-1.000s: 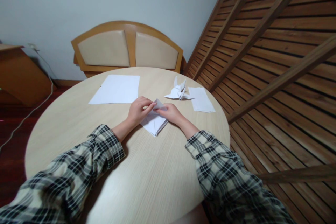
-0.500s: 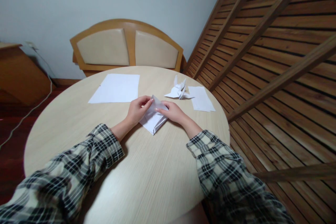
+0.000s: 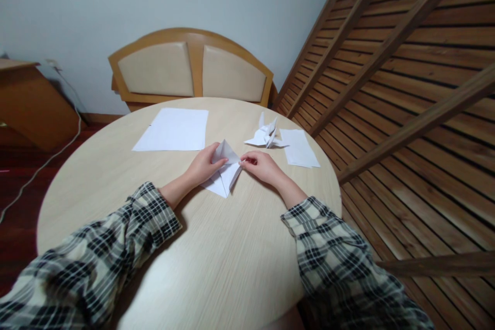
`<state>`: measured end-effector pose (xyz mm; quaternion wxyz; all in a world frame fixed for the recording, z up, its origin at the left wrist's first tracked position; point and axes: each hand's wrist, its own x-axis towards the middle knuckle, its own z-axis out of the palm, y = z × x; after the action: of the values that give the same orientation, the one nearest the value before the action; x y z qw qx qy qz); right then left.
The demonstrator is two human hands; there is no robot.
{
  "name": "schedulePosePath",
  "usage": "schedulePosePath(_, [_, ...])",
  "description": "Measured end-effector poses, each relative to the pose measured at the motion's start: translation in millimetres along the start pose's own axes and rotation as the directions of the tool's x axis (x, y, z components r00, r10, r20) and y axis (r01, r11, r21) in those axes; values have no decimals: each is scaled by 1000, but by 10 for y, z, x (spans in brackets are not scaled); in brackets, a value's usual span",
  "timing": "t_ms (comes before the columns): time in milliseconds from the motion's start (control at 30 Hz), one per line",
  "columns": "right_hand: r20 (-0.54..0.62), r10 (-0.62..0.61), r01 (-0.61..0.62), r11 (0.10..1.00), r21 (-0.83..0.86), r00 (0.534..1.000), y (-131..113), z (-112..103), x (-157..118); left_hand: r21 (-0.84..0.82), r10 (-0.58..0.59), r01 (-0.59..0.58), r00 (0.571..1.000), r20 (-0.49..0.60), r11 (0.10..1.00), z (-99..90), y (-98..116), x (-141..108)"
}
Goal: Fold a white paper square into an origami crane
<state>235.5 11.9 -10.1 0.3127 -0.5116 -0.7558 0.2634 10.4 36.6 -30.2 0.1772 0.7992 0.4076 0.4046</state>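
A partly folded sheet of white paper [image 3: 221, 181] lies near the middle of the table, one corner pointing toward me and a flap raised at its far end. My left hand [image 3: 207, 164] grips its left side, with the thumb laid across the top. At the right edge, my right hand [image 3: 261, 166] pinches a side flap between thumb and fingertips. Just beyond my right hand stands a folded white paper crane [image 3: 266, 135], apart from both hands.
White sheets [image 3: 174, 130] lie at the table's back left, and smaller white paper pieces [image 3: 299, 148] at the right. The round wooden table [image 3: 232, 252] meets a padded headboard [image 3: 160, 69] behind. A slatted wooden frame [image 3: 406, 87] leans along the right side.
My right hand has moved slightly right, from the paper's top to its right edge, drawing the side flap outward. My left thumb has come down across the paper.
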Motion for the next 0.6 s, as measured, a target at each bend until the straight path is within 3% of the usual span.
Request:
schedulePosePath(300, [37,-12,11,999,41,999,-55,45,-21,153,-46,50,999,-26,987,-23,-117,-50])
schedulePosePath(467, [65,-25,18,995,99,998,-94,60,-41,185,-187,176,982,42,967,-65,50,-74])
schedulePosePath(600, [66,-35,26,990,135,997,-74,63,-53,187,-229,213,971,68,959,-81,195,-74])
